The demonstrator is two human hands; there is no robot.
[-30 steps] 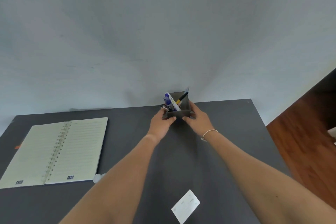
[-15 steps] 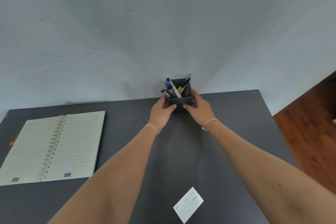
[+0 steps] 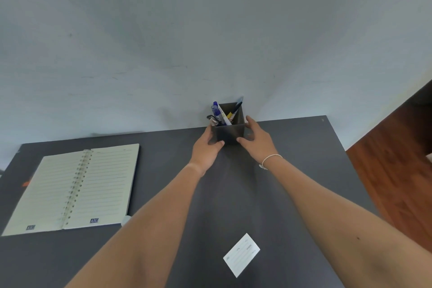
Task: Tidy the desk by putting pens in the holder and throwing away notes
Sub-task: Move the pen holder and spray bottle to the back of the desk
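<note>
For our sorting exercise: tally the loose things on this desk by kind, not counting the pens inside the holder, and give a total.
Pen holder: 1
Open spiral notebook: 1
Paper note: 1
Total: 3
The left hand and right hand grip the pen holder from either side.

Both hands around a dark square holder (image 3: pixel 230 132) at the table's (image 3: pixel 163 159) far edge: left hand (image 3: pixel 207 149) gripping its left side, right hand (image 3: pixel 256 141) its right. Pens (image 3: pixel 222 113) upright inside. Open notebook (image 3: pixel 74 188) well left of holder; small note (image 3: pixel 241 254) nearer than it.
</note>
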